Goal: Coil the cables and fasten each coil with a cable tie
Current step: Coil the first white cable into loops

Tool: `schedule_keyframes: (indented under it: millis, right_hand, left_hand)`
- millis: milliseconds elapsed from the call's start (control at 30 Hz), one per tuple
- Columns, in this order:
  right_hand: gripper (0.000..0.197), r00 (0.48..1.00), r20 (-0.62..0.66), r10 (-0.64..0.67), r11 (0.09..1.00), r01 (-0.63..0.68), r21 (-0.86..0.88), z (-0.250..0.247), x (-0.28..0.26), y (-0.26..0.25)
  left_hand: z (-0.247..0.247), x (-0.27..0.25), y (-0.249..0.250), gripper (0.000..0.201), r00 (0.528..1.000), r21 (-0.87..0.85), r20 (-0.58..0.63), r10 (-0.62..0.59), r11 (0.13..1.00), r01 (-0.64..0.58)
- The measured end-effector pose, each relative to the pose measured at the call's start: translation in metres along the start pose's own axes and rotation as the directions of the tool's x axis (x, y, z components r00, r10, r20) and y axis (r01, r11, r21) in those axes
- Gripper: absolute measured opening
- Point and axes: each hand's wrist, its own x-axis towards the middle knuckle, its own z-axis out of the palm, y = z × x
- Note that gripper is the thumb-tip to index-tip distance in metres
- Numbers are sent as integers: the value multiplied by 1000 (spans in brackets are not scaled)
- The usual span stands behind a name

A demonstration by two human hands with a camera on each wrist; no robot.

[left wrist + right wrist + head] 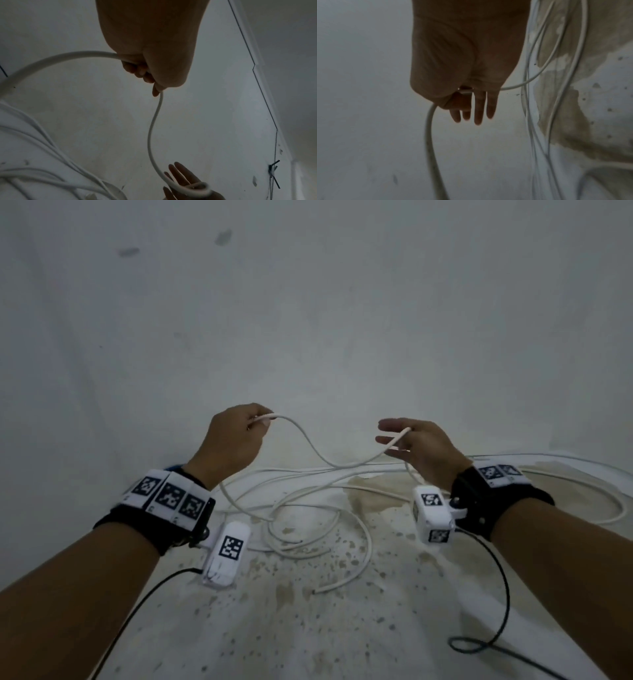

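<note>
The person holds one white cable [310, 445] raised between both hands, above a stained white floor [342, 628] and in front of a pale wall [308, 302].

**Left hand.** The left hand [233, 440] is closed around the cable. The fingers [137, 69] are curled over it, as the left wrist view confirms. From this grip one part of the cable runs right toward the other hand; the other part drops to the floor on the near side.

**Right hand.** The right hand [418, 446] is largely open, its fingers [477, 108] extended and slightly spread. The cable crosses the palm side and appears caught at the thumb. Whether the thumb clamps it firmly cannot be told; the right wrist view is dim at that spot.

**Position of the cable.** The held span sags in a shallow S between the hands, its long axis running left to right. The remaining length lies as loose loops [308, 525] on the floor, below and between the wrists, with further runs trailing off to the far right. One free end [317, 590] lies on the near side, roughly midway between the forearms. No finished coil and no cable tie is visible.

**Governing relation.** The slack lies directly beneath the span and nearer the left hand, since that hand's trailing part feeds straight into the pile. In my judgement, the left hand is placed to act as the coil anchor, while the open right hand is free to gather the next loop and carry it leftward. Crossed loops on the floor may snag when drawn up.
</note>
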Motion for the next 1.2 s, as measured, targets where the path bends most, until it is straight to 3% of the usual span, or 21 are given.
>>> schedule_keyframes:
  millis: [67, 233, 333, 400, 467, 500, 567, 633, 700, 733, 800, 900, 1000, 1033, 1100, 1200]
  right_hand:
    - [47, 991, 92, 97, 989, -106, 98, -10, -4, -10]
    - [55, 894, 302, 331, 943, -313, -108, -21, -20, -19]
    - [49, 835, 340, 432, 902, -402, -158, -19, -33, -18]
    - [34, 864, 234, 446, 895, -423, -144, -13, -33, -11]
    - [29, 915, 14, 403, 910, -399, -110, -9, -25, 2]
    - [28, 942, -79, 327, 915, -336, -224, -9, -22, 8]
    - [24, 959, -58, 276, 752, -253, -608, -9, -23, 13]
    - [24, 953, -49, 299, 566, -218, -795, -12, -24, 19]
    - [24, 952, -74, 296, 600, -246, -761, -10, -18, 26]
    - [26, 956, -106, 273, 619, -259, -742, -8, -15, 28]
    - [30, 965, -173, 199, 610, -260, -749, -5, -9, 33]
    - [31, 953, -137, 270, 511, -262, -818, 0, -13, 24]
    - [22, 915, -104, 390, 637, -350, -687, 13, -31, -4]
    - [25, 929, -66, 364, 633, -298, -715, 15, -37, -10]
    - [23, 910, -57, 411, 587, -312, -747, 13, -38, -22]
    - [16, 902, -82, 424, 689, -381, -616, 11, -43, -37]
  left_hand:
    - [-5, 3, 6, 22, 1000, -21, 4, 7, 1000, -7]
    - [-18, 12, 9, 29, 997, 10, -69, -34, 999, 35]
    - [-20, 10, 9, 29, 996, 59, -91, -16, 998, 21]
    - [-23, 6, 9, 27, 997, 103, -80, 5, 995, 3]
    - [-28, 3, 8, 29, 998, 162, -56, -6, 987, 15]
    - [-30, 3, 6, 29, 999, 206, -41, -16, 978, 24]
    - [-35, 1, 5, 29, 999, 319, -15, -44, 947, 47]
    - [-40, -4, 3, 23, 998, 409, -25, -50, 911, 56]
    - [-48, -11, 1, 7, 999, 481, -34, -28, 875, 41]
    - [-52, -15, -2, 10, 1000, 496, -26, -12, 868, 23]
    - [-58, -24, -8, 26, 1000, 498, -17, 11, 867, -1]
    - [-62, -32, -15, 43, 999, 590, -35, 4, 807, 17]
    - [-60, -35, -17, 65, 998, 633, -8, -56, 773, 48]
    - [-59, -34, -18, 68, 996, 631, 0, -87, 773, 67]
    - [-54, -31, -18, 68, 990, 591, 25, -142, 801, 100]
    - [-39, -25, -25, 46, 977, 393, 78, -197, 907, 152]
